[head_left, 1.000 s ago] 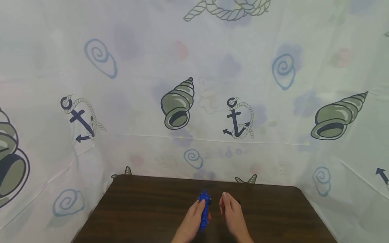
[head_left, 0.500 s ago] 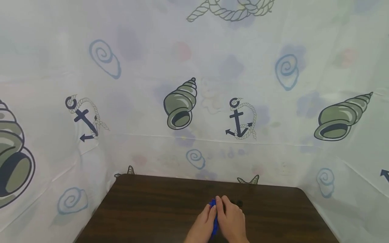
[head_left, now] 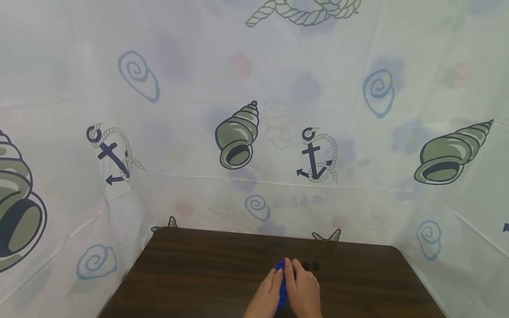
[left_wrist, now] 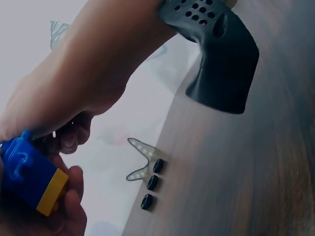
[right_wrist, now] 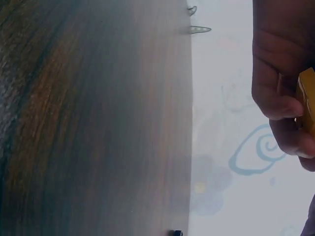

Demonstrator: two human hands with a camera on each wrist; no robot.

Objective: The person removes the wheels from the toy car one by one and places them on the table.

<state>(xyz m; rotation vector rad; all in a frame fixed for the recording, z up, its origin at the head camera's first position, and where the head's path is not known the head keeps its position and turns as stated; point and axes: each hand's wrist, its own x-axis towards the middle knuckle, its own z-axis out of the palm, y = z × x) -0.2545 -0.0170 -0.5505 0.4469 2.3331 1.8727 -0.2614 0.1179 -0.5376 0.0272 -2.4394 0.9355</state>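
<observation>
My left hand grips a blue and yellow plastic toy, its thumb along the blue top. In the left wrist view the toy's blue side bears raised moulding, and a yellow piece runs along its underside against the left fingers. My right hand is bent in against the toy's right side, its fingertips curled close to the blue body. The palms hide much of the toy. At the right wrist view's edge, the left hand's fingers hold the yellow part.
Three small black round pieces stand in a row on the dark wooden table, just beyond the right hand. A light cloth printed with shells and anchors hangs behind and at the sides. A black wrist mount sits on the right arm.
My right hand has moved left from beside the toy to press against it, and the toy has turned between both hands. The black pieces on the table show more now. The last half second brings little movement.
</observation>
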